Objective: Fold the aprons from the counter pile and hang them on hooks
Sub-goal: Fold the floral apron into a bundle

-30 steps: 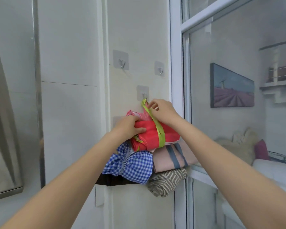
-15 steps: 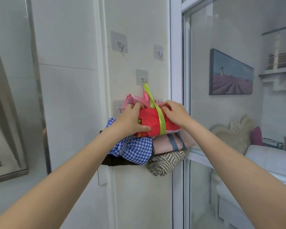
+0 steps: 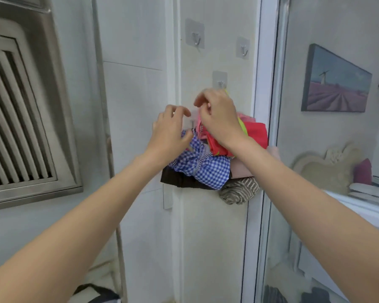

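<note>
The red apron (image 3: 253, 133), folded into a bundle, hangs against the wall by its lime strap (image 3: 242, 127), which runs up behind the right hand (image 3: 219, 119) toward the hook (image 3: 221, 84) just above it — so the strap's long axis is near vertical, tilting up and left, and the hook lies directly above the right knuckles. The right hand is plainly the nearer one: it sits in front of the bundle's upper left corner, wrist bent, fingers curled with the tips drawn in by a pink strap (image 3: 199, 125); whether they pinch it I cannot tell through the blur. The left hand (image 3: 170, 132) hovers just left, at the edge of the blue check apron (image 3: 202, 167), fingers loosely curled and spread, holding nothing that shows. Both forearms reach up and inward from the lower corners. Below the red bundle hang a pink apron (image 3: 242, 169), a striped one (image 3: 240, 190) and a dark one (image 3: 179, 179), crowded together. Two higher hooks (image 3: 196, 39) stand bare. In my judgement the red apron is hung, and what is left here is tidying the loose strap.
</note>
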Available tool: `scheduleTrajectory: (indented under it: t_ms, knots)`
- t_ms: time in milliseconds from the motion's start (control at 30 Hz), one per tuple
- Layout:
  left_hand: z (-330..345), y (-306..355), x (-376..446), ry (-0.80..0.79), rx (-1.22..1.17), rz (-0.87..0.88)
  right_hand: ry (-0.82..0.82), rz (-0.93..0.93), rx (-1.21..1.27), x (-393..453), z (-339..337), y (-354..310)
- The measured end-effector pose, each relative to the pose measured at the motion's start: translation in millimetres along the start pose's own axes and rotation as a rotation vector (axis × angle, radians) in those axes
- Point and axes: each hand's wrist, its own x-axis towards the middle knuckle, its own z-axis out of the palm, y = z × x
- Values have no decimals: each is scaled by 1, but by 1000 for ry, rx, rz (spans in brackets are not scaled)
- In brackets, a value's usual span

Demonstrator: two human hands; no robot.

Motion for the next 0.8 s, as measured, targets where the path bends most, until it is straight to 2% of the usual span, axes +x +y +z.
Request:
scheduleTrajectory:
  t_ms: [100, 200, 267, 367, 433, 533, 733, 800]
  knots:
    - [-42, -38, -40, 11, 48, -98, -184, -87, 82, -13, 42, -66]
    - [-94, -89, -106, -65, 127, -247, -346, -40, 234, -50, 94, -130]
    - [-126, -122, -163, -154, 149, -336, -529, 6, 293, -91, 130, -171]
    - [-178, -169, -279, -363, 174, -572, -864, 66, 366, -175, 190, -246]
    - [-205, -194, -349, -550, 218, -695, -1093, 37, 326, -226, 224, -286]
    - [-238, -210, -432, -754, 275, -796, -1358, 3, 291, -291, 254, -320]
    - [-284, -234, -566, -1205, 280, -914, -1713, 162, 340, -398, 287, -373]
    - [-290, -237, -589, -1264, 251, -1038, -1766, 218, 367, -417, 296, -393]
